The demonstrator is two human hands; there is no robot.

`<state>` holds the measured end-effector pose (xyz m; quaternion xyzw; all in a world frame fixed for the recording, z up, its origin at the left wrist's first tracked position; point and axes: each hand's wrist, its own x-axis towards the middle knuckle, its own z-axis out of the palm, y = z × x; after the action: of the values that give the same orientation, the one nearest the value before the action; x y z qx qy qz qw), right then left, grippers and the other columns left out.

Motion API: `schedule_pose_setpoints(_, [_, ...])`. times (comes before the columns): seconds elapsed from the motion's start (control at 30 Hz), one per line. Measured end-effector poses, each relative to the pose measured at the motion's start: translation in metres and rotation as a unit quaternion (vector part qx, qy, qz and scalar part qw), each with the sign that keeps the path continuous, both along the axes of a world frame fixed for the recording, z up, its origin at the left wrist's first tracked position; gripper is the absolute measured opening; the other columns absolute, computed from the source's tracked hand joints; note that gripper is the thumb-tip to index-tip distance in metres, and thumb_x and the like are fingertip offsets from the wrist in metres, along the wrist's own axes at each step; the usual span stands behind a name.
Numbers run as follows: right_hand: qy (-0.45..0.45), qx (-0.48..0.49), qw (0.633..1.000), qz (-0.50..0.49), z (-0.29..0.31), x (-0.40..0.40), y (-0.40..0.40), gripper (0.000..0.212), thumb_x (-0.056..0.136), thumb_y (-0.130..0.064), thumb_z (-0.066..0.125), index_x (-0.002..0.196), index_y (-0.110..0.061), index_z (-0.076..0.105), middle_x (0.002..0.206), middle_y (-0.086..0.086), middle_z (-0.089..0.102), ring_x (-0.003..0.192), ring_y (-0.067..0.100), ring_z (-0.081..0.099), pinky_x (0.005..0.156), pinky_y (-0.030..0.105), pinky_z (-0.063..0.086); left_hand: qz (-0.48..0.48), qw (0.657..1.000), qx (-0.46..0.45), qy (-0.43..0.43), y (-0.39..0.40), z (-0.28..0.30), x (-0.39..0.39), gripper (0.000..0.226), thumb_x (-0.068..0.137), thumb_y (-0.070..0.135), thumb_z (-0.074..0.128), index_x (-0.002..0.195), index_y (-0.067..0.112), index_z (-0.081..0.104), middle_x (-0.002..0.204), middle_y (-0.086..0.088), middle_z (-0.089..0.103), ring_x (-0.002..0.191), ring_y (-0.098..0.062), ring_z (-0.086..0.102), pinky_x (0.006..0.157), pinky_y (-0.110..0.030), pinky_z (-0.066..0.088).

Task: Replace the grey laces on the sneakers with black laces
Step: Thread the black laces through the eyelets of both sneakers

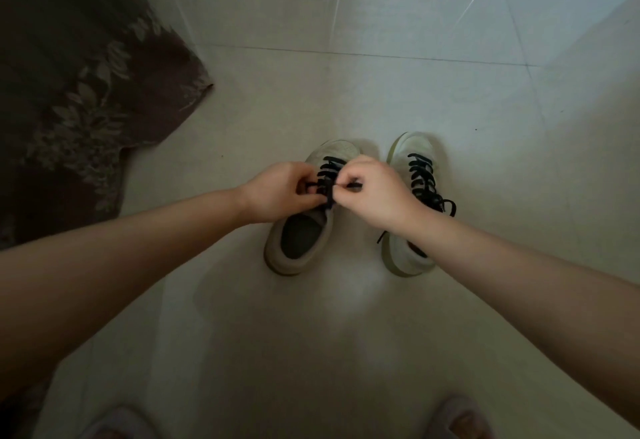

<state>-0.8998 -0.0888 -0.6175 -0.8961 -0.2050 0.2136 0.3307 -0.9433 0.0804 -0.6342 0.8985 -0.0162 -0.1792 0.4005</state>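
Two pale grey sneakers stand side by side on the tiled floor, toes pointing away from me. The left sneaker carries a black lace threaded up its front. My left hand and my right hand meet over its upper eyelets, each pinching a part of that black lace with curled fingers. The right sneaker is laced in black too, and its tied lace ends hang over its side, partly hidden by my right wrist.
A dark brown floral cloth covers the floor at the left. My two feet in slippers show at the bottom edge. Pale floor tiles stretch beyond the shoes.
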Motion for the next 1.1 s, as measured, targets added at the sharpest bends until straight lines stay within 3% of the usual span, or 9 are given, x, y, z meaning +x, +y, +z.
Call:
schedule_pose_setpoints(0.13, [0.072,-0.036,0.994,-0.072,0.004,0.006,-0.032,0.013,0.085,-0.018,0.065,0.074,-0.012,0.064,0.065,-0.007,0.055,0.058,0.002,0.047,0.047,0.006,0.034,0.125,0.984,-0.061,0.108,0.021,-0.005,-0.012,0.029,0.095,0.025,0.053,0.07,0.011,0.051,0.057,0.0,0.044,0.04,-0.001,0.039,0.04,-0.014,0.029])
schedule_pose_setpoints(0.23, [0.018,-0.089,0.995,-0.027,0.003,0.002,-0.04,0.015,0.079,-0.013,0.067,0.067,-0.009,0.06,0.067,-0.004,0.051,0.057,0.005,0.045,0.057,0.019,0.037,0.157,0.965,-0.097,0.189,0.028,-0.009,-0.023,0.032,0.096,0.027,0.049,0.067,0.015,0.049,0.06,0.0,0.045,0.046,-0.009,0.041,0.043,-0.021,0.027])
schedule_pose_setpoints(0.37, [-0.052,-0.118,0.992,0.003,0.005,0.01,-0.037,0.013,0.079,-0.013,0.066,0.069,-0.008,0.061,0.075,-0.004,0.053,0.066,0.009,0.05,0.065,0.027,0.041,0.161,0.969,-0.066,0.173,0.03,-0.004,-0.016,0.03,0.095,0.024,0.051,0.067,0.014,0.051,0.06,-0.003,0.048,0.049,-0.013,0.043,0.045,-0.022,0.029])
schedule_pose_setpoints(0.47, [0.137,0.044,0.983,-0.113,0.01,0.014,-0.037,0.007,0.084,-0.018,0.069,0.077,-0.019,0.069,0.06,-0.015,0.056,0.056,-0.002,0.049,0.053,0.012,0.034,0.208,0.944,-0.167,0.194,0.033,0.003,-0.013,0.02,0.095,0.023,0.051,0.079,0.016,0.06,0.078,-0.003,0.063,0.074,-0.013,0.06,0.058,-0.023,0.044])
schedule_pose_setpoints(0.6, [0.361,0.233,0.882,-0.194,0.013,0.009,-0.04,0.012,0.092,-0.017,0.056,0.086,-0.011,0.063,0.07,-0.006,0.064,0.059,0.006,0.044,0.049,0.018,0.028,0.262,0.843,-0.394,0.255,0.031,0.005,-0.013,0.032,0.096,0.022,0.046,0.071,0.017,0.067,0.09,-0.005,0.068,0.089,-0.013,0.064,0.08,-0.026,0.05])
schedule_pose_setpoints(0.77, [0.129,0.013,0.988,-0.084,0.011,0.006,-0.031,0.027,0.085,-0.047,0.062,0.084,-0.02,0.062,0.069,-0.009,0.056,0.065,0.008,0.049,0.06,0.02,0.039,0.251,0.891,-0.318,0.207,0.022,0.004,-0.012,0.027,0.096,0.025,0.051,0.072,0.014,0.055,0.077,-0.005,0.066,0.079,-0.015,0.063,0.069,-0.021,0.053])
schedule_pose_setpoints(0.9, [0.058,-0.051,0.997,0.011,0.01,-0.004,-0.014,0.051,0.058,-0.074,0.063,0.08,-0.028,0.062,0.087,-0.01,0.056,0.08,0.007,0.056,0.072,0.028,0.047,0.239,0.9,-0.31,0.19,0.022,0.006,-0.008,0.026,0.095,0.028,0.053,0.072,0.016,0.056,0.076,-0.004,0.065,0.079,-0.014,0.061,0.072,-0.023,0.051])
schedule_pose_setpoints(1.0, [0.005,-0.108,0.993,0.052,0.003,-0.008,-0.004,0.033,0.074,-0.053,0.069,0.077,-0.02,0.065,0.098,-0.005,0.054,0.074,0.004,0.05,0.069,0.025,0.04,0.233,0.903,-0.311,0.182,0.021,0.006,-0.01,0.024,0.094,0.027,0.054,0.072,0.015,0.056,0.071,-0.002,0.062,0.074,-0.012,0.059,0.065,-0.02,0.051])
schedule_pose_setpoints(1.1, [0.056,-0.055,0.996,0.033,0.009,-0.005,-0.005,0.019,0.088,-0.03,0.063,0.083,-0.012,0.066,0.094,0.001,0.058,0.071,0.004,0.05,0.064,0.021,0.035,0.24,0.917,-0.273,0.164,0.023,0.008,-0.011,0.019,0.092,0.025,0.057,0.077,0.014,0.06,0.066,0.001,0.055,0.065,-0.008,0.055,0.056,-0.015,0.049])
